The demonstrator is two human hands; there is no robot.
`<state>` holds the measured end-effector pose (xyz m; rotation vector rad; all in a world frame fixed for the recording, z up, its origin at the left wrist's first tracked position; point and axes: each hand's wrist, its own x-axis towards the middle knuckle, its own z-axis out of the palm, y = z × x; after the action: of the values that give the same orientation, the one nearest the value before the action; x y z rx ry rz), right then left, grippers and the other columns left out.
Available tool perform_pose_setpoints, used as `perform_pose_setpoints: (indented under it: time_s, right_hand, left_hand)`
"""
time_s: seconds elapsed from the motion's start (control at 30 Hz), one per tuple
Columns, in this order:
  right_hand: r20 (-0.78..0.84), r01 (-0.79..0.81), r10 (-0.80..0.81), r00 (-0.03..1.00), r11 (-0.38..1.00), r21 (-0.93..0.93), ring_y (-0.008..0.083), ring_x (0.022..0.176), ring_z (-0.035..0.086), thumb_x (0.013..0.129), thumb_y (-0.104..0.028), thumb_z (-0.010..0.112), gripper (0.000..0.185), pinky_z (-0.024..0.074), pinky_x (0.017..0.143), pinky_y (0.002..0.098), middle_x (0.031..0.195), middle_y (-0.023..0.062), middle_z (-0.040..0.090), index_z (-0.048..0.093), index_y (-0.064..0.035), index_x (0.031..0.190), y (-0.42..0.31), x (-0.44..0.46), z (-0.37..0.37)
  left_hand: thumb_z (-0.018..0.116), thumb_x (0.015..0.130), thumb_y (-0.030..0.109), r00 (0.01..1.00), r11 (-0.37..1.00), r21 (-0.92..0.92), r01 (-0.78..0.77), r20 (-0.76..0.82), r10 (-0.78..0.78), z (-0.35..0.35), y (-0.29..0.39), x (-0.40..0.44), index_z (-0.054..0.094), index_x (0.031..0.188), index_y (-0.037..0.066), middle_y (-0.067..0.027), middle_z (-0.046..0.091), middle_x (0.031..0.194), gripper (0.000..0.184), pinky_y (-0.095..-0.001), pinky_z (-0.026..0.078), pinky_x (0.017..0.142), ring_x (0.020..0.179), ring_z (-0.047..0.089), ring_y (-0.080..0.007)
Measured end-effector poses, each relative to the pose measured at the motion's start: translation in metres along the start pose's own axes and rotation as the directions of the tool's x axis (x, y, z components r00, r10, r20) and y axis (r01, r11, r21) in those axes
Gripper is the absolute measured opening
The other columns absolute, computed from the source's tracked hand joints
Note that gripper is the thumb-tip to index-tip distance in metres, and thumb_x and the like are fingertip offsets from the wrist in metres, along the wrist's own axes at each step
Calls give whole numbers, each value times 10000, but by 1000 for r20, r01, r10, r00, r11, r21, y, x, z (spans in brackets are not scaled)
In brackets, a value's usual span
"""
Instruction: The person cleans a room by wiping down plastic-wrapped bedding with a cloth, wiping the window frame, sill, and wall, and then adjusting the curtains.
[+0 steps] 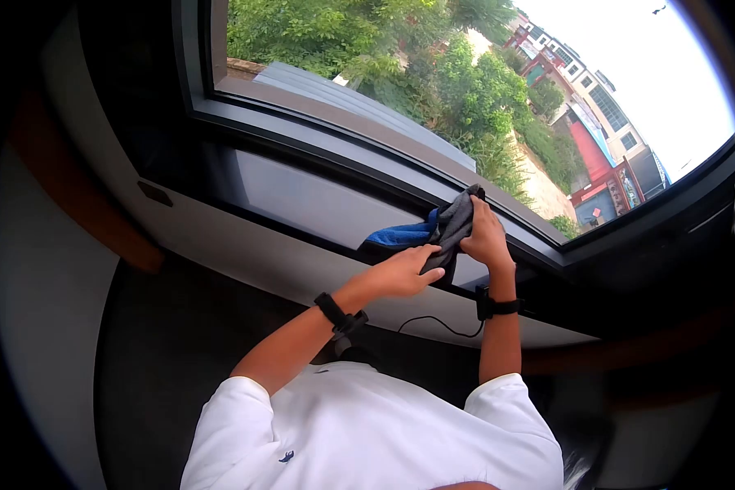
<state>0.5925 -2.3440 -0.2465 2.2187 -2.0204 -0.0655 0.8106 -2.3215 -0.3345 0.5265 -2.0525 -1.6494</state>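
A grey and blue cloth [456, 222] lies bunched at the window sill [310, 196], against the lower window frame. My right hand [487, 235] grips the cloth's grey upper end, fingers curled over it. My left hand [402, 273] is at the cloth's lower grey part, with its fingers over the edge and the thumb apart. The blue part [402, 235] spreads to the left over the sill. Both wrists wear black bands.
The window frame [343, 151] runs diagonally above the sill, with trees and buildings beyond the glass. A thin black cable [433, 318] hangs below the sill. Dark floor [188, 359] shows at the lower left.
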Motion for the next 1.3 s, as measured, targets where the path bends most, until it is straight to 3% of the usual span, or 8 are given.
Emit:
perform_pose_setpoints:
  time_s: [0.07,0.17,0.37,0.63,0.83,1.07,1.17,1.3]
  right_hand:
    - [-35,-148,151,988,986,77,467,1411,311,685,-128,693,907,267,1190,459,1481,289,369,272,55,1466,-15,-4,25]
    - [-297,-95,127,946,988,117,525,1407,268,738,-147,660,895,226,1192,512,1520,306,285,231,50,1498,-66,-11,81]
    - [-116,181,-155,981,949,257,427,1442,286,923,-248,552,717,229,1179,521,1542,263,304,252,22,1515,-215,-6,97]
    - [-162,293,-255,953,912,288,389,1416,358,967,-246,514,561,279,1168,470,1504,241,393,382,-2,1455,-203,-33,78]
    - [-69,262,-255,965,897,356,401,1410,358,939,-261,614,572,277,1166,491,1463,243,421,427,8,1408,-162,-72,39]
    - [15,-78,76,997,983,167,413,1458,264,1004,-342,543,655,204,1185,512,1548,250,314,321,32,1494,-108,-88,29]
    - [-57,-384,380,923,919,-89,402,1477,231,1023,-476,457,736,199,1196,506,1578,257,268,262,25,1526,-102,-106,41]
    - [-121,-505,491,863,849,-156,392,1459,278,1023,-467,450,709,222,1186,498,1565,236,310,297,21,1513,-85,-107,55]
  left_hand:
    - [529,993,484,919,988,-97,119,-366,-147,-12,-3,-30,226,1534,-31,-308,352,1518,806,-424,328,1149,1397,394,-409]
    - [497,993,513,855,975,-189,119,-479,-197,-33,-38,-53,129,1554,-53,-296,232,1583,877,-424,219,1204,1487,216,-419]
    - [478,998,489,688,782,368,503,-718,-104,-107,-99,-124,322,1500,-56,-242,236,1607,756,-459,168,1214,1516,161,-358]
    - [631,895,538,849,729,490,477,-471,-239,-135,-68,-148,265,1531,-44,-235,168,1631,937,-451,148,1221,1530,128,-329]
    - [822,739,359,960,836,478,270,-202,-195,-121,-45,-125,224,1571,48,-236,93,1648,1070,-461,95,1226,1537,78,-356]
    - [759,822,328,936,669,737,97,-295,190,-48,-49,-65,298,1519,-27,-237,256,1596,908,-455,223,1180,1501,230,-334]
    - [690,860,229,910,708,706,6,-297,289,-4,-39,-54,333,1498,-46,-226,281,1586,782,-453,222,1180,1492,249,-337]
    - [608,847,123,912,639,768,-43,-230,338,18,-35,-47,349,1499,-26,-201,296,1585,718,-429,227,1183,1488,265,-306]
